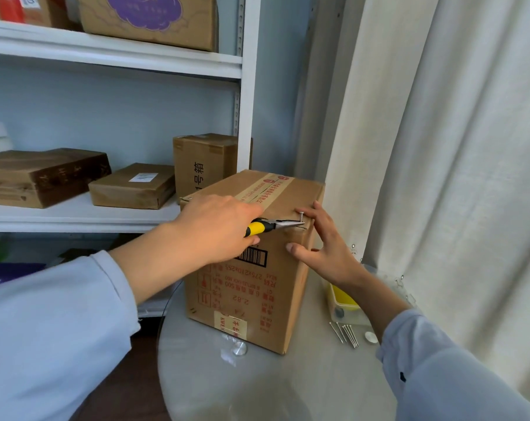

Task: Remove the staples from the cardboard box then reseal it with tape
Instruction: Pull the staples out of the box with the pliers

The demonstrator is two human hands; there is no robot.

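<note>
1. I take the cardboard box (251, 259) as my landmark: it stands upright on the round glass table (288, 387), right in front of the white shelving (166, 65).
2. My left hand (215, 229) is clenched round the yellow-handled pliers (268, 226), held level against the box's near face just under its top edge.
3. The plier tips meet a nail-like fastener (301, 216) that sticks up at the box's near top corner. I cannot tell whether the tips have actually bitten onto it.
4. My right hand (321, 247) grasps nothing: its fingers are spread flat on the box's right corner, thumb on the near face, steadying it.
5. Done so far, I judge: several pulled pins (347, 332) lie loose on the table to the right of the box's base, near a clear container (345, 299).
6. Left: this fastener at least. Any others on the box's far sides are hidden.
7. Printed tape (266, 186) on the box top looks slit along the seam, so resealing is not yet started. I see no tape roll.
</note>
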